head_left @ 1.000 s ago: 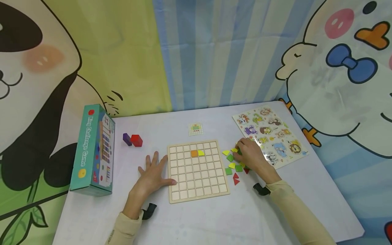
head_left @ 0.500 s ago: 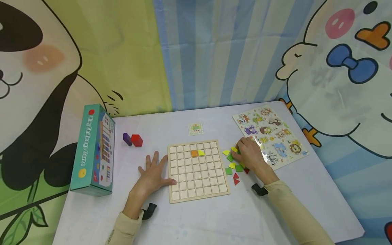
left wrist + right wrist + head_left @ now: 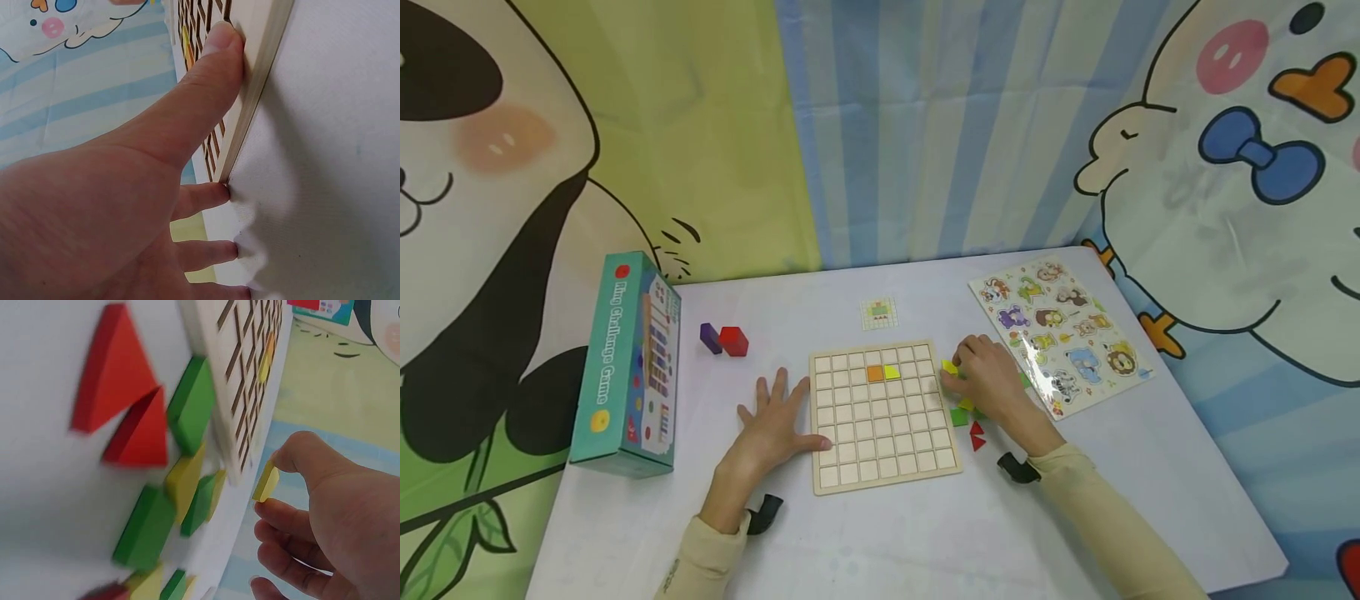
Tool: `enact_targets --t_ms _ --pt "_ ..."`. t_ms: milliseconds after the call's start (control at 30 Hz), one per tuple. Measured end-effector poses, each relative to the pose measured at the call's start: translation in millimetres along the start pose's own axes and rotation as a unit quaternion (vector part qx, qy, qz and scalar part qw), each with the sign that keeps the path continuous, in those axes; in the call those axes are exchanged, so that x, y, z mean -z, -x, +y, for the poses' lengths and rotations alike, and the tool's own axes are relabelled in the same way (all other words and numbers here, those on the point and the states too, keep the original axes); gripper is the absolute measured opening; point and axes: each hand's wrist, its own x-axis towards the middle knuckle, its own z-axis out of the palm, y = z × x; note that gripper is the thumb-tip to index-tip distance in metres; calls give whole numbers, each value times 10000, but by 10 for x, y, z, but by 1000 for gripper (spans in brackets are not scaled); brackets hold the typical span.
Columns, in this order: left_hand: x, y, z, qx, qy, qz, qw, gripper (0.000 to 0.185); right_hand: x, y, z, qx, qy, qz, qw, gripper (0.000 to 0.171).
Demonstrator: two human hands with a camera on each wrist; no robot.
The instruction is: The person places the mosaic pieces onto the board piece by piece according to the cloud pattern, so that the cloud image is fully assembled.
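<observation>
A square wooden grid board (image 3: 883,433) lies flat on the table, with an orange square tile (image 3: 876,373) and a yellow square tile (image 3: 892,372) side by side in its upper rows. My left hand (image 3: 771,437) is spread at the board's left edge; in the left wrist view its thumb (image 3: 206,81) rests on the rim and the fingertips touch the tabletop. Off the board's right edge, my right hand (image 3: 996,383) pinches a small yellow tile (image 3: 266,482) between thumb and finger, raised above the table. Below it lie loose green tiles (image 3: 192,406), yellow tiles and red triangles (image 3: 115,369).
A small pattern card (image 3: 879,314) lies behind the board. An animal sticker sheet (image 3: 1060,321) is at the back right. On the left stand a teal game box (image 3: 625,367), a red block (image 3: 733,342) and a purple block (image 3: 711,338).
My right hand has moved left from the tile pile towards the board and now holds the yellow tile up. My left hand has stayed in place.
</observation>
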Motion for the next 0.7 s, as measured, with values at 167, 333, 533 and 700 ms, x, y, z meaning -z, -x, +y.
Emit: enact_targets --t_ms 167,333,533,700 --pt "17 12 8 15 46 9 10000 115 -46 -78 -191 294 -100 67 9995 29" --pt "20 19 29 36 16 24 10000 115 -113 -121 -340 531 12 77 9986 30" --pt "23 20 36 39 -48 60 10000 114 -200 -137 -429 535 31 -84 9985 29" --pt "29 24 32 52 -65 68 9999 114 -269 -123 -438 434 15 -278 9987 30"
